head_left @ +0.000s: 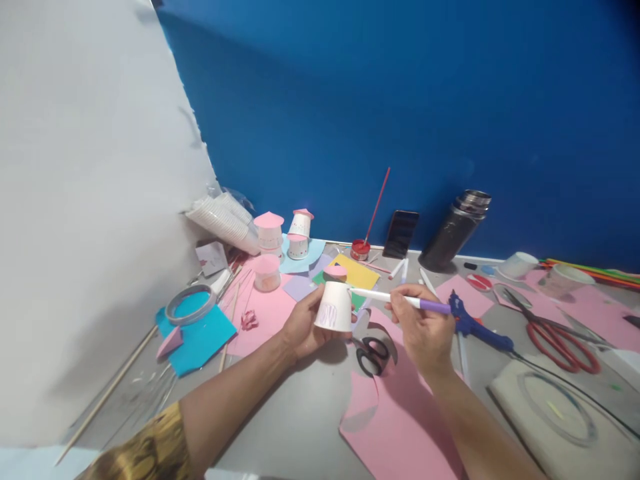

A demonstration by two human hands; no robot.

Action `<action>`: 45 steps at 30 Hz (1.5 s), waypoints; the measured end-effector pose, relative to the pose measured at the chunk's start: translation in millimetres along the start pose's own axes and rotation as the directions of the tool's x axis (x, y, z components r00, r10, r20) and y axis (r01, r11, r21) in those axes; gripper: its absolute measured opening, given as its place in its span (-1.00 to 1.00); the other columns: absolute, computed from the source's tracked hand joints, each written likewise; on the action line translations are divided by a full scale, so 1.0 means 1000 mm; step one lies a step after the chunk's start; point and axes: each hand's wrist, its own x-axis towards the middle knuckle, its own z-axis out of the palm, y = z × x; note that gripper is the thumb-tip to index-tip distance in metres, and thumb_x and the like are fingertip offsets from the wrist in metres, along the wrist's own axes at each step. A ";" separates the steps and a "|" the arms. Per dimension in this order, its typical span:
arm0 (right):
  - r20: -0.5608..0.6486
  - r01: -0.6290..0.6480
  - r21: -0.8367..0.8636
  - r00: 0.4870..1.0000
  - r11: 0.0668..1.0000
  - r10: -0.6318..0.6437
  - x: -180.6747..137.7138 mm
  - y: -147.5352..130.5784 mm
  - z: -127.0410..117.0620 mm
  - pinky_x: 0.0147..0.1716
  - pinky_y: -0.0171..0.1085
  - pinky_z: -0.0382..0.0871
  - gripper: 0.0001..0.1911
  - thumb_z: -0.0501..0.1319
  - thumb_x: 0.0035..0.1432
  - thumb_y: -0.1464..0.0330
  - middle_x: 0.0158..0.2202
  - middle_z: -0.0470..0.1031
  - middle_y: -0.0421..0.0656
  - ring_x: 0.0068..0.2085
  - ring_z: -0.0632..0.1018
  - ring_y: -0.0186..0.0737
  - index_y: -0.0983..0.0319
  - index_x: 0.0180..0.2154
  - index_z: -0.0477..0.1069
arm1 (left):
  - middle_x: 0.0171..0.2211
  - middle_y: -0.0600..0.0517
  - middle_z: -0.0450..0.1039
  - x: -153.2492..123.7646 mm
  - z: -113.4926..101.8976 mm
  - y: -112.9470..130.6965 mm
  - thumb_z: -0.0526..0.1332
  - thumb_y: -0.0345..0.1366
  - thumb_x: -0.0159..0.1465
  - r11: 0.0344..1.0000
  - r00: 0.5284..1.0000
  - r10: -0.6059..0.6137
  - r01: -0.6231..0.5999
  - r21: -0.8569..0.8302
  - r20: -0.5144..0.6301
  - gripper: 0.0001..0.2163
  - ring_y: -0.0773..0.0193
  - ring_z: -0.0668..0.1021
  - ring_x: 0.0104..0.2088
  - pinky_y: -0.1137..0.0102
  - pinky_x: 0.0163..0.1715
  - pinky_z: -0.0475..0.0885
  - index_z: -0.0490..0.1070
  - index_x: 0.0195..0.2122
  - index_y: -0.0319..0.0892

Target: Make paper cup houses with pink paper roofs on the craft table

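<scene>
An upside-down white paper cup point(341, 297) with purple scribbled lines low on its side is gripped by my left hand point(304, 327), fingers behind it. My right hand point(423, 327) holds a white felt-tip marker point(383, 295) with a purple barrel end; its tip is at the cup's upper right edge, and I cannot tell whether it touches. Below the cup lie black-handled scissors point(373, 355), partly over pink paper point(400, 413). Behind it sits a small pink paper cone point(335, 272) on coloured sheets. Farther back stand several cups with pink cone tops point(270, 230).
A blue glue gun point(477, 325) with a cord and red-handled scissors point(560, 340) lie to the right. A dark flask point(455, 230) and a phone point(401, 233) stand by the blue wall. Stacked cups point(223, 220) and a tape roll point(190, 305) are on the left.
</scene>
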 end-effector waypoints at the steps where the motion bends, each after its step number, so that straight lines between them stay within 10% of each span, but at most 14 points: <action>1: 0.001 0.005 -0.005 1.000 1.000 -0.005 0.000 -0.001 0.000 -0.58 -0.42 0.48 -0.85 0.32 0.25 0.28 -0.52 0.54 -0.24 -0.52 0.58 -0.31 0.21 -0.35 0.53 | -0.27 -0.26 0.57 0.000 0.000 0.000 -0.05 -0.03 0.49 1.000 1.000 -0.006 0.006 -0.004 0.016 -0.48 -0.03 0.65 -0.32 0.11 -0.43 0.62 0.51 -0.06 -0.41; 45: 0.064 0.022 -0.058 0.998 0.998 -0.018 0.000 -0.009 0.000 -0.58 -0.35 0.48 -0.84 0.30 0.23 0.29 -0.54 0.53 -0.23 -0.54 0.56 -0.27 0.21 -0.38 0.51 | -0.27 -0.25 0.58 0.002 -0.001 -0.003 0.01 -0.06 0.48 0.998 0.999 0.055 -0.054 0.014 -0.003 -0.56 -0.03 0.66 -0.32 0.16 -0.42 0.59 0.49 -0.02 -0.37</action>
